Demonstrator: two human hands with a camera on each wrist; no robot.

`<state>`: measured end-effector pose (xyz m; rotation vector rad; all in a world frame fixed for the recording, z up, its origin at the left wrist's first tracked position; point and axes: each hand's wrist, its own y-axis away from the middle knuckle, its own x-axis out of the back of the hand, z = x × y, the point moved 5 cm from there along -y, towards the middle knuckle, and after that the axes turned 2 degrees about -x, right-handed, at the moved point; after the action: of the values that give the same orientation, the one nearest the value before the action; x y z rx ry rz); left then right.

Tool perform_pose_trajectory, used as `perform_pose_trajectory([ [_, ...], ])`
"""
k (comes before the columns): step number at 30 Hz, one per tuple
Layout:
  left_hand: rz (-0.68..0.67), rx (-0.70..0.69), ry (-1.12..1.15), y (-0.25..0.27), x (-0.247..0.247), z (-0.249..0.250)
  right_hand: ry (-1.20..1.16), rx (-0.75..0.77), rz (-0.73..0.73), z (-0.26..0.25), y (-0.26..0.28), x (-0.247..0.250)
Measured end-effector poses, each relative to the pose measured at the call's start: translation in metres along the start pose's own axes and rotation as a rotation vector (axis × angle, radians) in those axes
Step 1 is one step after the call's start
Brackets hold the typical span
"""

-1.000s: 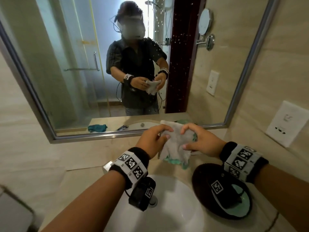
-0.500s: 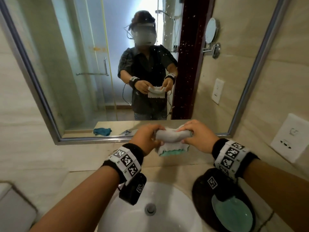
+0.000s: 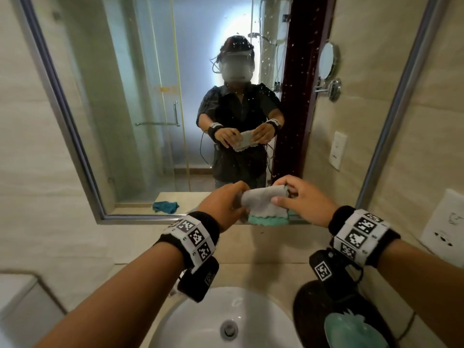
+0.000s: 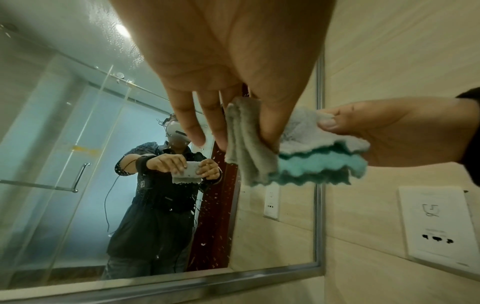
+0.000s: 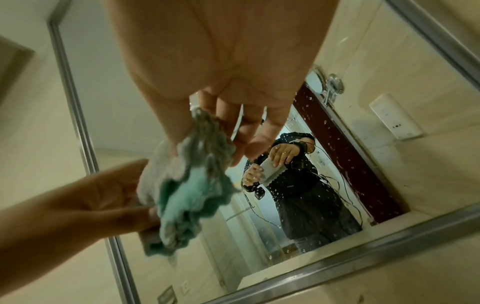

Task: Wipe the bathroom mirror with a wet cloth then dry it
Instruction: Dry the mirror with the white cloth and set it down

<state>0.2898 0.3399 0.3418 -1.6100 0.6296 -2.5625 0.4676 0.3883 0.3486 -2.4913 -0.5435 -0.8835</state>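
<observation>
Mirror [image 3: 140,101]: large, metal-framed, fixed to the beige tiled wall; glass speckled with water droplets, densest right of centre. Reflects a person, a glass shower door and a teal rag.

Washbasin [image 3: 200,320]: white, round, below the mirror, with a metal drain at its centre.

Dark round tray [image 3: 308,310]: below the mirror, just right of the washbasin; a pale green item lies in it, kind unclear.

Wall socket plate [image 3: 447,229]: white, on the tiled wall right of the mirror's frame.

Left hand [image 3: 223,204]: raised in front of the mirror's lower edge, thumb and forefinger pinching the left end of the cloth; the other fingers [image 4: 189,125] extend straight.

Right hand [image 3: 301,202]: in front of the mirror's lower edge, level with the left hand, thumb and fingers pinching the cloth's right end.

Cloth [image 3: 266,204]: grey on one face, teal on the other, scalloped edges; folded, stretched between both hands in front of the mirror's bottom frame, clear of the glass.
</observation>
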Motion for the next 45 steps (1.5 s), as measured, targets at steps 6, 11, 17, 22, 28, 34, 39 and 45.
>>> perform_pose_trajectory([
  [6,0.082,0.074,0.026,-0.017,0.010,-0.003,-0.112,0.058,-0.083,-0.016,0.000,0.005],
  [11,-0.057,0.020,0.292,-0.023,0.006,0.004,-0.079,0.110,-0.147,-0.029,0.000,0.007],
  [17,-0.036,-0.052,0.446,-0.029,0.012,0.013,-0.212,0.064,-0.086,-0.025,-0.010,0.016],
  [22,-0.005,-0.125,0.470,-0.039,0.024,0.030,-0.198,0.071,-0.111,-0.031,-0.024,0.024],
  [28,0.083,-0.256,0.137,-0.064,0.053,0.045,-0.117,0.172,0.020,-0.044,-0.050,0.040],
  [34,0.259,-0.260,-0.152,-0.115,0.107,0.047,0.162,0.213,0.305,-0.088,-0.093,0.086],
  [39,0.364,0.005,-0.384,-0.153,0.173,0.027,0.303,0.269,0.542,-0.132,-0.129,0.148],
  [45,0.368,0.155,-0.588,-0.186,0.235,0.003,0.529,0.437,0.698,-0.205,-0.165,0.187],
])
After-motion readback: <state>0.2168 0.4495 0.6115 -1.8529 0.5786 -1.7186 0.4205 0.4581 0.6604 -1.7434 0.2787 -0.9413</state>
